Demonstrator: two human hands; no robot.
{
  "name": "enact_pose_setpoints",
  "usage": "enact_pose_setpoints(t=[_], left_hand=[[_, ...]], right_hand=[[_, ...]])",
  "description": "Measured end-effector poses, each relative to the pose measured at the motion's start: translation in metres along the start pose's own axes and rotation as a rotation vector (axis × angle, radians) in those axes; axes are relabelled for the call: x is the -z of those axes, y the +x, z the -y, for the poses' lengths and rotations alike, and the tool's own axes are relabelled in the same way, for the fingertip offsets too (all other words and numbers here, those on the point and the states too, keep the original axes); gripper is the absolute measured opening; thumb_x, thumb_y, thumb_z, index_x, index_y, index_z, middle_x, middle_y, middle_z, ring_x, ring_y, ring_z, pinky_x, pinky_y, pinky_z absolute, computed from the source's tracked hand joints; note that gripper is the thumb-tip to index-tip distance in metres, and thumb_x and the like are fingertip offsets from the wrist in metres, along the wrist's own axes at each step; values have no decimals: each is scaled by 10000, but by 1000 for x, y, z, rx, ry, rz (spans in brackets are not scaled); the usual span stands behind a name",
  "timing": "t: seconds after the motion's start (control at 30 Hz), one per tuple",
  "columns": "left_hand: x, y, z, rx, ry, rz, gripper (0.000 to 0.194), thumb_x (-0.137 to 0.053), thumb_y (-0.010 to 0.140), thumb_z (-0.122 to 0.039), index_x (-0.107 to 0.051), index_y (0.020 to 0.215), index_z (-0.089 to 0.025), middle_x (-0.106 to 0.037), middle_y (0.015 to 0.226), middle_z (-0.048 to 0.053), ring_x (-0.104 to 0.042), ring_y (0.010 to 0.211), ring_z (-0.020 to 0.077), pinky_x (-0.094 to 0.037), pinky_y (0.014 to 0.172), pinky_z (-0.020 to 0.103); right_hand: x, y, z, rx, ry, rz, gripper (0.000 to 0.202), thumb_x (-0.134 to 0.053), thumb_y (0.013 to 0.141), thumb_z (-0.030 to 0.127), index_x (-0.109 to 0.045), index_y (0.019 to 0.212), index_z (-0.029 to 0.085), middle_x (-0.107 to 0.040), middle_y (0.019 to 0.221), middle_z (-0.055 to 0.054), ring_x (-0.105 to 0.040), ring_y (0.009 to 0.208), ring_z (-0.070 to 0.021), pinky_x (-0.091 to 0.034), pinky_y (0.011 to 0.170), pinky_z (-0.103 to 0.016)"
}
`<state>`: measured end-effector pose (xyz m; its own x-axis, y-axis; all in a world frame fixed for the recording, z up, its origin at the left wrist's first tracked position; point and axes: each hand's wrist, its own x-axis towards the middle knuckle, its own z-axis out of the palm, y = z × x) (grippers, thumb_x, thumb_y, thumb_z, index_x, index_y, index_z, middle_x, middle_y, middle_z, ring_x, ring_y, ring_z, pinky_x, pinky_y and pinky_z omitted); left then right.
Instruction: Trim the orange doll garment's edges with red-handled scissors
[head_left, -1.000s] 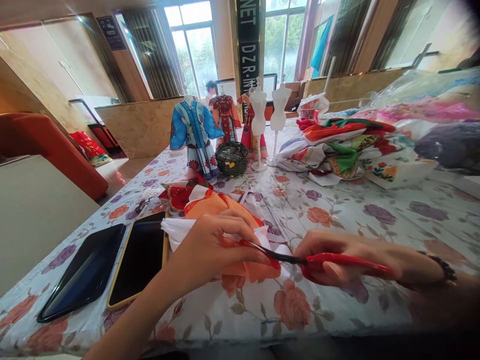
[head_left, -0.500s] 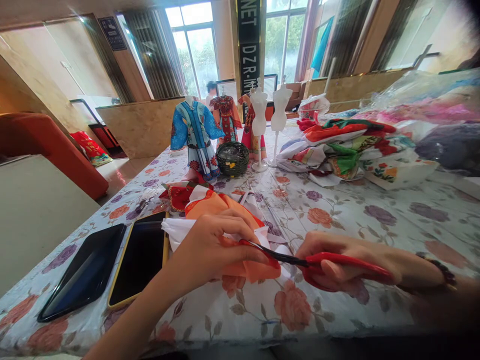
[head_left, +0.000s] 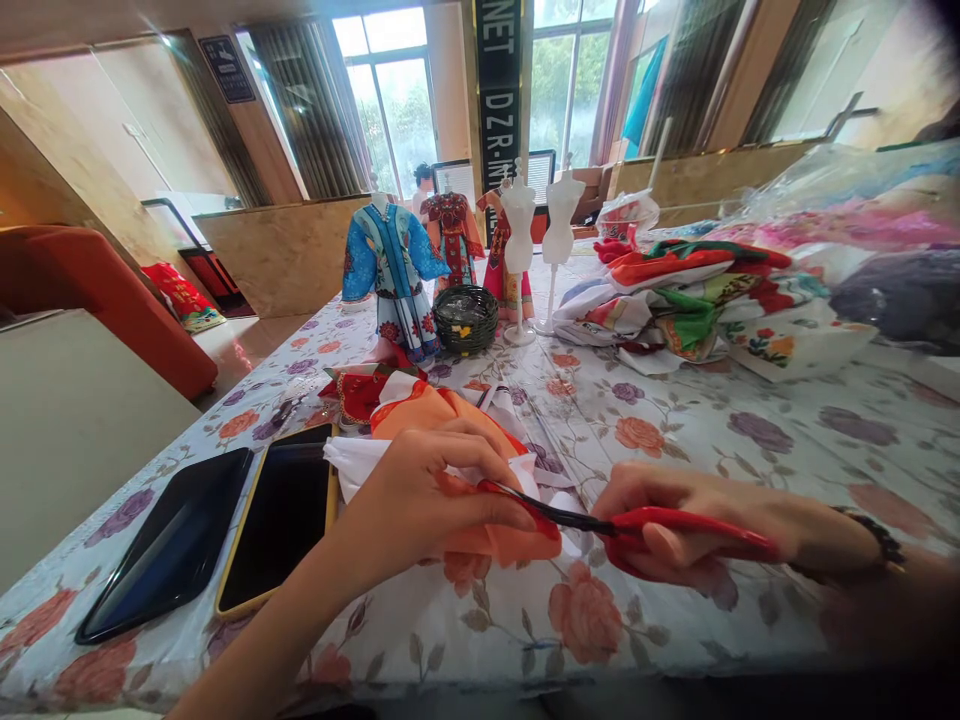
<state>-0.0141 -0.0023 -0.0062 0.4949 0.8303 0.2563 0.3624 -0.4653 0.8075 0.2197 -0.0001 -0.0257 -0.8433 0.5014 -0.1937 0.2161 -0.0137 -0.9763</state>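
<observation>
Orange fabric (head_left: 427, 408) with red edging lies bunched on the flowered tablecloth (head_left: 577, 610), white cloth beside it. My left hand (head_left: 427, 490) pinches the fabric between thumb and fingers. In my right hand (head_left: 675, 530) are red-handled scissors (head_left: 720, 530), my fingers wrapped round the handles. Their dark blades point left and look nearly closed, with the tips at the fabric edge beside my left thumb. Part of the fabric is hidden behind my left hand.
Two phones (head_left: 172, 540) lie at the left. Behind the fabric stand a dark wicker basket (head_left: 466, 325), a blue-robed mannequin (head_left: 394, 265) and bare white mannequins (head_left: 519, 235). Piled cloth (head_left: 690, 300) covers the back right. A person (head_left: 423, 182) is far behind.
The scissor handles and my right hand have shifted very slightly. My left hand and the orange fabric look the same.
</observation>
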Motion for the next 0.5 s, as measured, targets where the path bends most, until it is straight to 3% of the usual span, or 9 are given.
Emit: enact_pose_setpoints(t=[0.17,0.33,0.5], left_hand=[[2,0,0,55,-49,1,107,-776,673,-153,-719,749,-203,-692,822,-16,-615,821,121,-490,741,206],[4,0,-1,-42,-19,14,33,-737,731,-161,-715,708,-171,-685,797,9,-610,823,133,-480,765,229],[1,-1,-3,-120,31,-13,61,-731,744,-160,-703,691,-167,-671,730,-11,-605,827,123,-466,774,224]], right_hand=[[3,-7,4,-47,-60,-32,461,-549,789,557,-383,570,186,-310,503,68,-263,465,-61,-217,437,-204],[6,-7,-2,-66,17,5,283,-561,763,380,-440,615,170,-347,526,60,-296,473,-55,-251,446,-192],[7,-1,-2,-15,43,58,182,-520,747,305,-457,654,160,-340,529,65,-278,458,-53,-247,421,-175]])
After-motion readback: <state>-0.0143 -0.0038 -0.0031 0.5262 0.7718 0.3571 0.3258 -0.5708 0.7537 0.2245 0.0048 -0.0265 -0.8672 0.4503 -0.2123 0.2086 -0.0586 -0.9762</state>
